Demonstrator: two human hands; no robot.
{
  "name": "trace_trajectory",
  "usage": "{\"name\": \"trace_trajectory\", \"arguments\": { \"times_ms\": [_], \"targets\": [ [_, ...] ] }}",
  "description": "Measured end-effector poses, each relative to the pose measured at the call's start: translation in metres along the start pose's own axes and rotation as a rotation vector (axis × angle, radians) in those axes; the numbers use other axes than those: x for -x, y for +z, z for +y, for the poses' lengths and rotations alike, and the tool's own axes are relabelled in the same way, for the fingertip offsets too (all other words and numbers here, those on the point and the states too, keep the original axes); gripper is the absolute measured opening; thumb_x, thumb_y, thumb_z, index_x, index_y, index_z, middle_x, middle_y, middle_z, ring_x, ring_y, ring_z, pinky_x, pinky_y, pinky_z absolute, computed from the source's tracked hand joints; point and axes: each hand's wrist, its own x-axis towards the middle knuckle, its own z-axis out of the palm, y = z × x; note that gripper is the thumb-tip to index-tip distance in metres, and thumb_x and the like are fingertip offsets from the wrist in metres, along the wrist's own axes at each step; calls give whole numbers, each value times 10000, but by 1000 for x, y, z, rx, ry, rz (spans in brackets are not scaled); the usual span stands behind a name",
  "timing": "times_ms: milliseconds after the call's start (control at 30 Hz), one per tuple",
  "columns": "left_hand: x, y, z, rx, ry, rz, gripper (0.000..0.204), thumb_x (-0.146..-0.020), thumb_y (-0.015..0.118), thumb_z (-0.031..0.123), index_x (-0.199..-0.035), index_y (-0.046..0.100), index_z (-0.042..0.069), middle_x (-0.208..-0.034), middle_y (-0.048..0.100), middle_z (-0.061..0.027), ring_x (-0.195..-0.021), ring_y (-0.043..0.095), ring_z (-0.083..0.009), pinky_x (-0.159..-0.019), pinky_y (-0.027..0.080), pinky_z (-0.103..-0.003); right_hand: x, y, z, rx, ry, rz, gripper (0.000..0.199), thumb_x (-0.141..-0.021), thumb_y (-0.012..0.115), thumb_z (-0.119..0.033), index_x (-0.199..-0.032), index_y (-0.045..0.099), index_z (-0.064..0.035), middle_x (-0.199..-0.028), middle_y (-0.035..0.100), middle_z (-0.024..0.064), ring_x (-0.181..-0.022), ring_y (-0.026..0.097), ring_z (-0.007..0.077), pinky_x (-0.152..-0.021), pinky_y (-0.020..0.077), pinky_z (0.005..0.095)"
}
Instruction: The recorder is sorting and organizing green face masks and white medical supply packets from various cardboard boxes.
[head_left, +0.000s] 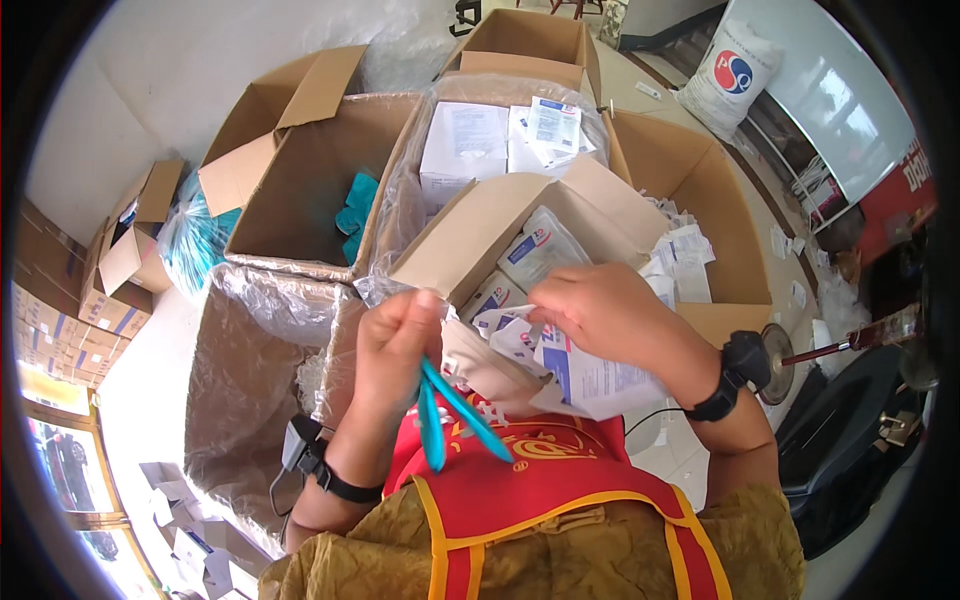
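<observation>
My left hand (pixel 398 345) is closed, fingers up, at the near side of a cardboard box. From it hangs a narrow teal two-pronged strip (pixel 465 410); I cannot tell whether it is plastic or cloth. My right hand (pixel 605 312) is closed in a pinch on a torn white paper packet (pixel 600 380) with blue print, over the box's near edge. Its fingertips are partly hidden. Inside the open cardboard box (pixel 470 235), between my hands, lie several sealed white packets (pixel 545 250) with blue and red print.
Torn white wrappers (pixel 685 250) fill part of a carton (pixel 690 170) on the right. Teal pieces (pixel 357 215) lie in a carton at the left. A plastic-lined carton (pixel 250 380) stands at near left. White boxes (pixel 465 145) sit beyond. A black seat (pixel 845 450) is at right.
</observation>
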Motion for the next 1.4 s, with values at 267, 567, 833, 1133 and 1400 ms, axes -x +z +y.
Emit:
{"name": "trace_trajectory", "arguments": {
  "times_ms": [267,567,833,1133,1400],
  "targets": [
    [-2,37,24,-523,410,-341,165,-842,715,142,-793,661,-5,-717,544,-8,-661,491,-87,-577,395,-254,24,-22,-33,-51,-121,177,90,-803,661,-147,-817,589,-95,-730,593,42,-672,603,262,-563,471,359],
    [-29,28,2,28,-108,-32,252,-907,645,194,-694,628,59,-578,498,50,-557,409,-10,-499,311,-201,54,-23,-77,223,-422,249,175,-696,678,-106,-841,586,-71,-765,465,16,-637,547,114,-477,417,258],
    [-43,-9,-21,-727,179,24,180,-796,715,172,-871,672,13,-704,612,-44,-673,574,-128,-605,454,-297,68,-38,-62,-22,-195,387,131,-748,666,-82,-855,592,-98,-640,460,24,-567,541,176,-469,415,305],
    [15,34,35,-665,318,-522,203,-758,697,25,-958,663,45,-810,633,-77,-676,579,-210,-593,454,-296,42,-12,-49,-174,-193,345,143,-729,690,-30,-846,636,-92,-679,541,49,-609,578,240,-514,435,335],
    [7,-2,17,-325,105,-179,155,-769,680,-72,-901,648,5,-800,627,-30,-669,560,-75,-574,421,-210,67,-23,3,-534,157,500,49,-864,617,-77,-869,664,-64,-759,627,31,-646,599,125,-559,466,255]
  ]
}}
